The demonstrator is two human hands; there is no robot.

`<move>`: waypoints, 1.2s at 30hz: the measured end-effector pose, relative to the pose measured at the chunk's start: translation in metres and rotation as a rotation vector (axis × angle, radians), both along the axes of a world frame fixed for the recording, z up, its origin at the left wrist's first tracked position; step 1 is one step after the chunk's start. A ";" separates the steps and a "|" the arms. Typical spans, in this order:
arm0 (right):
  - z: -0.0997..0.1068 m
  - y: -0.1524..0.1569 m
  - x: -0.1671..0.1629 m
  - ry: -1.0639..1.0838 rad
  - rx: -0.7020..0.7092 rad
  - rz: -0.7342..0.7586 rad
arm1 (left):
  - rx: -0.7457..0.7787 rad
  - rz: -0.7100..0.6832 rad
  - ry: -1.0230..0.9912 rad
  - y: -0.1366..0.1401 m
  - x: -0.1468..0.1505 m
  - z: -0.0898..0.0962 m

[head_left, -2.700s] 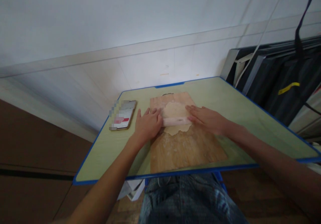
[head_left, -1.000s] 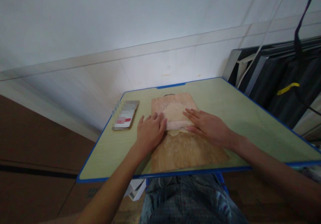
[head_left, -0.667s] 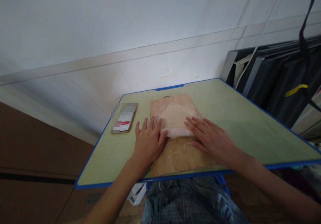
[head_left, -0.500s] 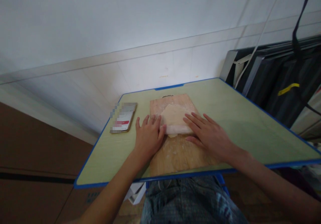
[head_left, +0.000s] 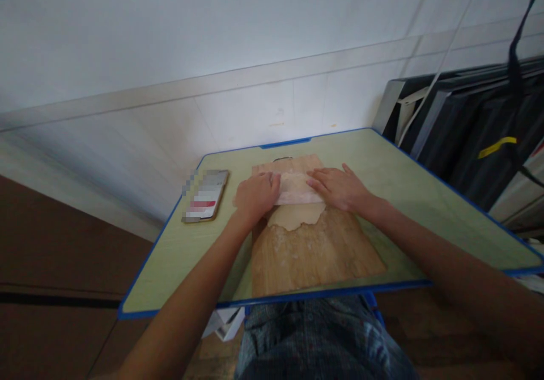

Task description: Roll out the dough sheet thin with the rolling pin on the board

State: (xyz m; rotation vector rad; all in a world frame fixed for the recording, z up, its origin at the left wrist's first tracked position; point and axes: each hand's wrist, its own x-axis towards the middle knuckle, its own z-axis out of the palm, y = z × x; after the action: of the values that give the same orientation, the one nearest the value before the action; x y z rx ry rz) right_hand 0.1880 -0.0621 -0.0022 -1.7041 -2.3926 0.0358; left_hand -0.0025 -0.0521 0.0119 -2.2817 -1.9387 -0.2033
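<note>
A pale rolling pin (head_left: pixel 301 197) lies crosswise on a thin sheet of dough (head_left: pixel 295 218). Beneath them is a wooden cutting board (head_left: pixel 314 261), dusted with flour in places. My left hand (head_left: pixel 258 194) is curled over the pin's left end, its fingertips mostly hidden. On the right end rests my right hand (head_left: pixel 340 188), fingers bent over the pin and pointing inward. The dough's ragged near edge shows on my side of the pin, and a paler part of it shows beyond.
A phone (head_left: pixel 206 195) with a lit screen lies left of the board on the green, blue-edged table (head_left: pixel 408 198). Behind the table stands a white wall (head_left: pixel 238 113). Dark flat panels (head_left: pixel 459 125) lean at the right, with a strap hanging in front.
Both hands have pushed the rolling pin away from me, toward the board's far end. More dough shows on the near side. My fingers, spread before, are now more curled over the pin.
</note>
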 end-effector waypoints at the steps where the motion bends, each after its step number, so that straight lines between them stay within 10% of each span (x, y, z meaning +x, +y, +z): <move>1: 0.002 0.006 0.000 0.007 -0.014 -0.009 | -0.008 0.017 -0.007 0.005 0.001 0.000; 10: 0.008 0.040 -0.004 -0.036 0.086 -0.093 | 0.030 0.012 -0.073 0.034 0.003 -0.002; 23: -0.004 -0.008 -0.020 -0.058 0.181 -0.152 | 0.150 -0.018 -0.011 -0.013 0.010 -0.011; 36: 0.010 0.035 -0.022 -0.019 0.025 -0.201 | -0.048 0.118 -0.095 0.034 0.010 -0.001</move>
State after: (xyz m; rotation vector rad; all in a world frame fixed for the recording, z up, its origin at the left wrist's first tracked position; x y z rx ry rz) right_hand 0.1658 -0.0269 0.0078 -1.9319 -2.2123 -0.0398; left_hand 0.0078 -0.0184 0.0111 -2.2153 -2.1404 -0.2581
